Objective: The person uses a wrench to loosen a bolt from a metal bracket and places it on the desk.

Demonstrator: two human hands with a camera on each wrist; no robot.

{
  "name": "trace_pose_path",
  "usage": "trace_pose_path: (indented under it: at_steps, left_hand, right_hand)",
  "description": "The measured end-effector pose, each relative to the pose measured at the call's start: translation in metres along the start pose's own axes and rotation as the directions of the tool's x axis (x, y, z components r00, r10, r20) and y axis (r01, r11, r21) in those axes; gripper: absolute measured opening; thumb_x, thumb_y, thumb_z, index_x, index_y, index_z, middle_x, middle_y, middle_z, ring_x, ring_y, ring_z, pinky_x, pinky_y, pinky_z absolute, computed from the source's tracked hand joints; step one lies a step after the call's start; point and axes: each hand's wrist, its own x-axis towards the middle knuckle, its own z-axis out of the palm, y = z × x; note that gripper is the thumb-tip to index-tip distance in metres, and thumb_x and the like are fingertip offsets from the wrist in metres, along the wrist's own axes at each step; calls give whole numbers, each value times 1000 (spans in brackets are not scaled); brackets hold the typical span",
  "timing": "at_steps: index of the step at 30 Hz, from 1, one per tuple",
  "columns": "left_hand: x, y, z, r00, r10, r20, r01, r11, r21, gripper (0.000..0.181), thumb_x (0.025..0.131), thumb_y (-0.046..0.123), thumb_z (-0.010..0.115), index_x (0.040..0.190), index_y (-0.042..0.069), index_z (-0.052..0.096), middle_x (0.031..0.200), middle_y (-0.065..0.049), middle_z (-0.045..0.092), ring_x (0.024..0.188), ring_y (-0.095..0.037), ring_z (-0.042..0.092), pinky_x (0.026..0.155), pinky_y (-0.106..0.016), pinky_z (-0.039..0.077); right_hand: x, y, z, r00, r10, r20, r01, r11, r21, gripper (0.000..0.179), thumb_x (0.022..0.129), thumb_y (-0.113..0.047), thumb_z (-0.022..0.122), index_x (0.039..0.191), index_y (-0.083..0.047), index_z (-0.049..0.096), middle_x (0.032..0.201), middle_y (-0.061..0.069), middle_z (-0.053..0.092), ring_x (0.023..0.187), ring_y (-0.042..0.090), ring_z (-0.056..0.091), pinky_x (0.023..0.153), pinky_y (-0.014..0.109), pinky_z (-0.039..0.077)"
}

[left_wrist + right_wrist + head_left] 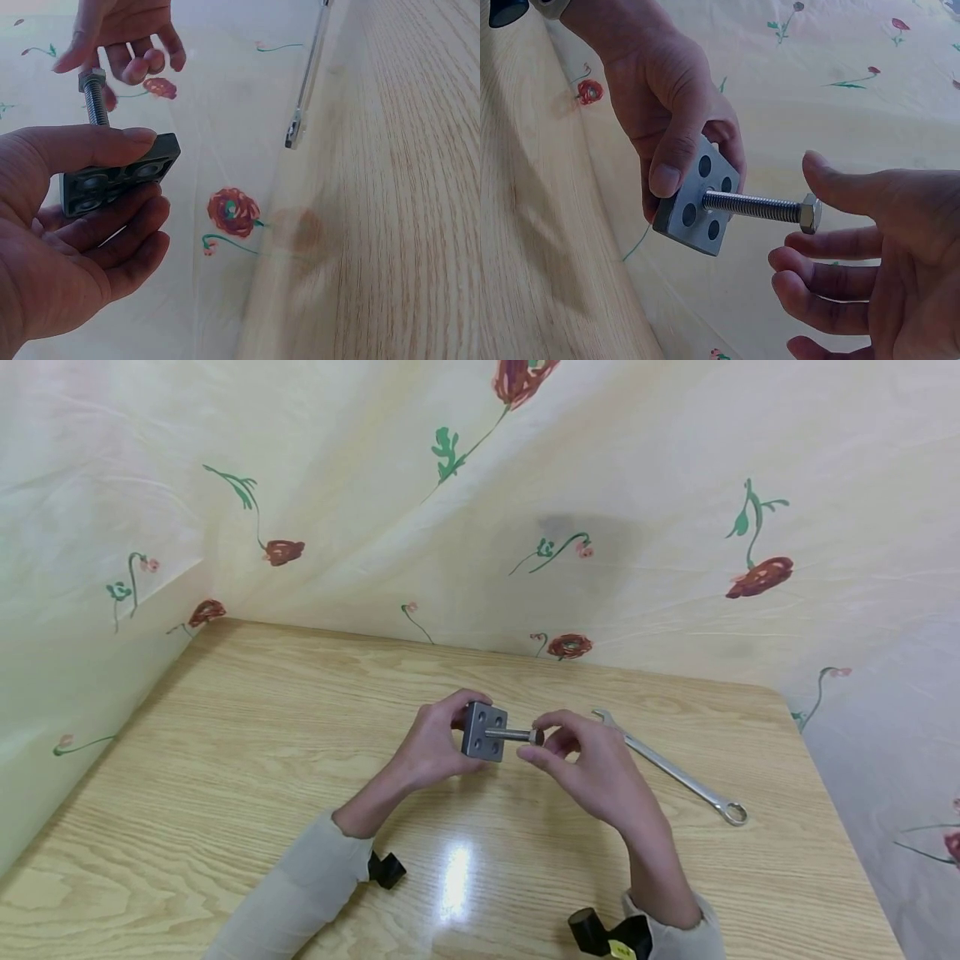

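Note:
A square grey metal plate [703, 196] with round holes near its corners is held by its edges in my left hand [442, 739], thumb against fingers. From the plate's middle hole a long threaded hex bolt [754, 206] sticks out toward my right hand [592, 760]. The right thumb and fingers spread around the bolt head [808, 214]; the right wrist view shows a gap between thumb and head, with a fingertip just below it. A silver combination wrench [667, 766] lies on the table, right of the right hand.
The wood-grain table [247, 735] runs back to a flower-printed cloth [360, 527] hanging behind it and along the sides. Black camera mounts [386, 870] are strapped at both wrists, below the sleeves' cuffs.

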Motion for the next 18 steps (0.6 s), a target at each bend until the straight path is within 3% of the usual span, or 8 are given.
trace_pose_path:
  at_steps: [4,8,14,18]
  left_hand:
    - [0,0,0,1000,4,-2,-4,1000,3,69,64,-2,84,126,8,55,115,-14,69,99,-26,68,92,-42,54]
    - [0,0,0,1000,13,-3,-13,1000,7,68,64,-1,84,125,8,56,114,-14,69,98,-25,68,91,-42,54]
    - [0,0,0,1000,13,-4,-13,1000,6,68,64,-1,84,126,7,55,114,-13,70,98,-25,68,90,-42,54]
    - [1,0,0,1000,9,-6,-9,1000,6,68,64,-1,84,125,7,56,113,-13,70,97,-24,69,90,-41,54]
  right_hand:
    - [0,-1,-1,997,70,10,-70,998,1,28,90,-38,65,97,-12,70,73,2,68,62,10,55,53,24,42]
    - [0,-2,2,997,77,-22,-77,997,17,31,92,-40,61,89,-11,71,67,2,66,57,11,53,50,25,42]
    - [0,-3,4,994,-54,-94,53,998,-15,14,87,-22,72,93,-10,72,74,-1,69,69,9,62,59,22,43]
    - [-1,-2,4,977,-161,-139,154,986,-62,20,79,-9,77,97,-10,72,83,1,71,77,12,63,70,27,45]
